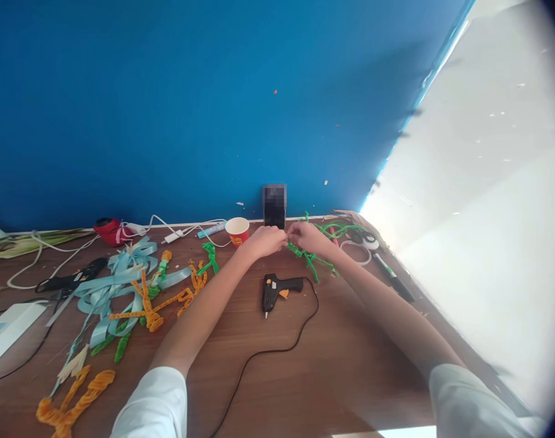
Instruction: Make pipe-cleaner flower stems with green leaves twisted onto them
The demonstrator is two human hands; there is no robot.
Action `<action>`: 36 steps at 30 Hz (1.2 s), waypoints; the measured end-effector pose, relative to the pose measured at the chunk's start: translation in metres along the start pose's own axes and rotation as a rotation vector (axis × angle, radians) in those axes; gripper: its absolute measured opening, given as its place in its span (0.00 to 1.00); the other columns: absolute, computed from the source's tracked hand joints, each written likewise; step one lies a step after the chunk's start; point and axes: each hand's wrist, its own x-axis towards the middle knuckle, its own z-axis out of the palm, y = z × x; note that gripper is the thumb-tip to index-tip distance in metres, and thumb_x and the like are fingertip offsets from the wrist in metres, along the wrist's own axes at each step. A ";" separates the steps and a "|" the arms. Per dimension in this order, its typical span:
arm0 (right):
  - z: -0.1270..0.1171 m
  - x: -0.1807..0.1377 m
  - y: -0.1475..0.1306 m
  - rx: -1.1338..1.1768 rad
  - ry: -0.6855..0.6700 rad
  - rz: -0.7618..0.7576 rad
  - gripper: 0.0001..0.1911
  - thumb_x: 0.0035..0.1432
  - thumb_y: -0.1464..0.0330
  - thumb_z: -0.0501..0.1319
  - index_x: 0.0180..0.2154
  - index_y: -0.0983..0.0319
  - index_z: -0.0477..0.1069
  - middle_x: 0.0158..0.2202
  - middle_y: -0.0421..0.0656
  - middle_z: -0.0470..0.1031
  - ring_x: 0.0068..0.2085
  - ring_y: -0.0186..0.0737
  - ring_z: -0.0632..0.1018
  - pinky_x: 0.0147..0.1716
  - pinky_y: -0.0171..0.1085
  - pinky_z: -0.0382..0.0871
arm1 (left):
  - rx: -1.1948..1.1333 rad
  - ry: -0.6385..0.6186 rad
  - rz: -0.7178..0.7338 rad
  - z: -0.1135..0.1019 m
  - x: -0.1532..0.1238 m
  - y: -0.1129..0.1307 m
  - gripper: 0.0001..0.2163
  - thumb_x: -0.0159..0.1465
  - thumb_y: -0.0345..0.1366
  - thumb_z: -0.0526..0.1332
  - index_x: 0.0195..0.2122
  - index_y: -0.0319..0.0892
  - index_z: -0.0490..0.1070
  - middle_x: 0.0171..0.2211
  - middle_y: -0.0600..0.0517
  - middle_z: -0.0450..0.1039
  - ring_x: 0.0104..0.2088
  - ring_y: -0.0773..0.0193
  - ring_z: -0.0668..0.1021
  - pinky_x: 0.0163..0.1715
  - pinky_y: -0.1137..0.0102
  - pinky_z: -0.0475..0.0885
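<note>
My left hand (268, 241) and my right hand (308, 236) meet fingertip to fingertip at the back of the table, in front of a dark phone (274, 207). Both are closed in a pinch; whatever lies between the fingers is too small to make out. Directly under and beside my right hand are tangled green fuzzy stems (311, 258), which look like pipe cleaners. A red paper cup (237, 232) stands just left of my left hand. Below both hands a black glue gun (277, 292) lies on its side, nozzle toward me.
Light blue ribbon (122, 274) and orange fuzzy stem pieces (152, 310) clutter the left side, near a white power strip (13, 328). The glue gun's cord (259, 353) crosses the table's front. A marker (384, 264) and a tape roll (369, 241) lie right. A blue wall (213, 121) rises behind.
</note>
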 end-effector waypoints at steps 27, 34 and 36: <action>0.014 -0.003 -0.009 0.429 0.409 -0.088 0.10 0.56 0.62 0.59 0.33 0.61 0.73 0.29 0.44 0.75 0.30 0.39 0.75 0.31 0.37 0.69 | -1.103 0.434 -0.228 0.015 0.017 -0.002 0.13 0.66 0.42 0.51 0.31 0.39 0.66 0.27 0.54 0.70 0.18 0.75 0.67 0.22 0.75 0.62; 0.015 0.002 -0.002 0.422 0.470 0.051 0.10 0.51 0.62 0.63 0.30 0.61 0.67 0.28 0.43 0.75 0.29 0.38 0.74 0.29 0.37 0.67 | -1.019 0.367 -0.142 0.008 0.014 -0.002 0.12 0.66 0.40 0.50 0.35 0.39 0.67 0.29 0.53 0.71 0.20 0.74 0.69 0.25 0.75 0.64; 0.015 0.001 -0.003 0.350 0.508 0.032 0.11 0.50 0.61 0.64 0.32 0.61 0.67 0.30 0.43 0.75 0.30 0.38 0.75 0.31 0.36 0.67 | -1.008 0.350 -0.139 0.007 0.013 -0.003 0.13 0.66 0.41 0.49 0.33 0.39 0.67 0.30 0.52 0.72 0.20 0.74 0.70 0.26 0.75 0.65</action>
